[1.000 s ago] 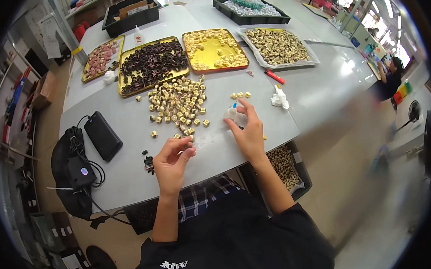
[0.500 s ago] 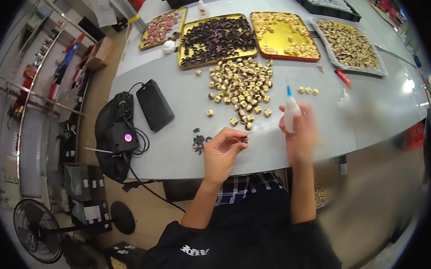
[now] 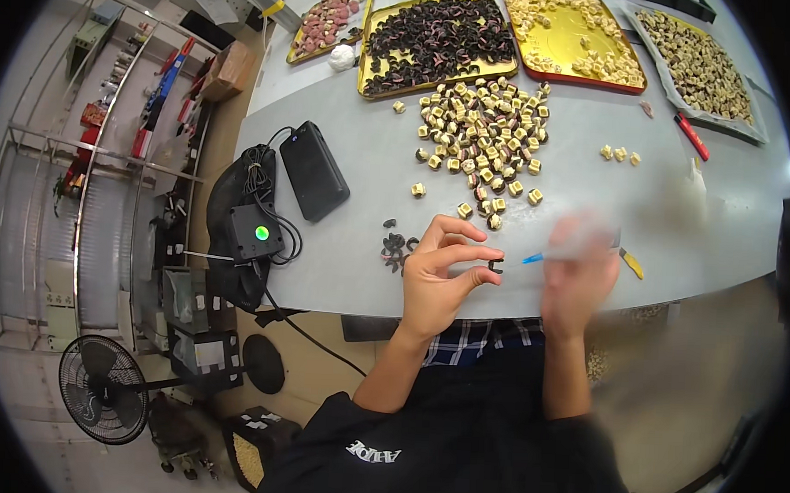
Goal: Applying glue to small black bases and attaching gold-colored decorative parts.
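Head view, two voices:

— What's the left hand (image 3: 442, 279) doing, centre of frame?

— Pinching a small black piece (image 3: 496, 266) between thumb and forefinger, just over the near edge of the grey table (image 3: 350, 271). The other fingers are spread.

— And the right hand (image 3: 579, 277)?

— Blurred, so in motion. It's closed round a small bottle with a blue nozzle (image 3: 533, 258), and the tip points at the black piece, nearly touching.

— Different from a moment ago?

— Yes. Half a second back the bottle stood upright and well apart from the left hand; now it's tipped sideways and brought in close. I'd judge the nozzle is about to meet the piece.

— What's around them?

— A little heap of black pieces (image 3: 395, 246) just left of the left hand. Above it, a pile of cream blocks (image 3: 484, 131). Along the top edge, trays: one of black pieces (image 3: 435, 41), a red-rimmed one (image 3: 572, 34). A black box (image 3: 314, 171) lies at centre left.
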The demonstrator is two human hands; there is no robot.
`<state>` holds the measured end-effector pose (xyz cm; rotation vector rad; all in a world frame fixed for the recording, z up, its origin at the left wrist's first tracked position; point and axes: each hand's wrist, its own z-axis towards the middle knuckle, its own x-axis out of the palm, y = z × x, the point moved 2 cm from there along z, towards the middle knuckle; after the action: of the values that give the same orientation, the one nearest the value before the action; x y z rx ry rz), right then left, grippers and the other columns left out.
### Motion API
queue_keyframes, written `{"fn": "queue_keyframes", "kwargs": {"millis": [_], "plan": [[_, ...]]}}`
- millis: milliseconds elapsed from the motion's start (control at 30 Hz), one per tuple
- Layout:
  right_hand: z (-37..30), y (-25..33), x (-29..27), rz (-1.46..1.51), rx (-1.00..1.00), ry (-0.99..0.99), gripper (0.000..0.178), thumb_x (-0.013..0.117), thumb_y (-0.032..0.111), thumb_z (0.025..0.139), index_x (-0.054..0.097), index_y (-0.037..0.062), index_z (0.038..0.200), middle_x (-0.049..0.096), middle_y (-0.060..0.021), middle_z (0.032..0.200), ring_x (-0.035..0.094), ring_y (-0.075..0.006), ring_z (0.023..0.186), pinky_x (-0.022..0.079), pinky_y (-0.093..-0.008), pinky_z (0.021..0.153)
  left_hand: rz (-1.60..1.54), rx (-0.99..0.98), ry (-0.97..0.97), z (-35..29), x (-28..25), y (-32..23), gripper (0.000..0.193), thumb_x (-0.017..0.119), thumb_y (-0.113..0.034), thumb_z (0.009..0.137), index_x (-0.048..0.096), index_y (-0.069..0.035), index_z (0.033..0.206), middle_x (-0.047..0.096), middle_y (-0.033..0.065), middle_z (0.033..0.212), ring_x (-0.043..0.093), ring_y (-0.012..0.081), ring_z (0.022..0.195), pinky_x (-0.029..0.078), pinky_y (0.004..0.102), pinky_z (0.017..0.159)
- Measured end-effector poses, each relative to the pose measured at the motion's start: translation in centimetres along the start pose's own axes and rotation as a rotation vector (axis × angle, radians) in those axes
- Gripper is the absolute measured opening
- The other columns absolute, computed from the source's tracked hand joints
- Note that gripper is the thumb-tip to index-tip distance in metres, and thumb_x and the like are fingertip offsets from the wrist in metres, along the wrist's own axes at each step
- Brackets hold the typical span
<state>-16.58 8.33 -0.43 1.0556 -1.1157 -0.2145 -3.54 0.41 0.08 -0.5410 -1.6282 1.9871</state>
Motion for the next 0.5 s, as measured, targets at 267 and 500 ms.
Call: {"fn": "queue_keyframes", "kwargs": {"millis": [267, 500], "plan": [[-0.08, -0.09, 0.21, -0.103, -0.004, 0.082, 0.036, 0.042, 0.037, 0.093, 0.040, 0.0018, 0.098, 0.057, -0.0137, 0.068, 0.036, -0.0054, 0.040, 0.027, -0.0168, 0.036, 0.183, 0.038, 0.039, 0.04, -0.35, 0.27, 0.029, 0.077, -0.003, 0.054, 0.070, -0.004, 0.083, 0.050, 0.0037, 0.098, 0.045, 0.0147, 0.087, 0.038, 0.0290, 0.073], [-0.17, -0.05, 0.21, -0.101, -0.002, 0.093, 0.034, 0.043, 0.036, 0.093, 0.040, 0.0019, 0.098, 0.057, -0.0138, 0.068, 0.035, -0.0050, 0.039, 0.026, -0.0166, 0.036, 0.222, 0.106, 0.050, 0.10, -0.31, 0.36, 0.031, 0.077, -0.004, 0.052, 0.071, -0.006, 0.082, 0.053, 0.0050, 0.099, 0.045, 0.0177, 0.091, 0.036, 0.0307, 0.075]]}}
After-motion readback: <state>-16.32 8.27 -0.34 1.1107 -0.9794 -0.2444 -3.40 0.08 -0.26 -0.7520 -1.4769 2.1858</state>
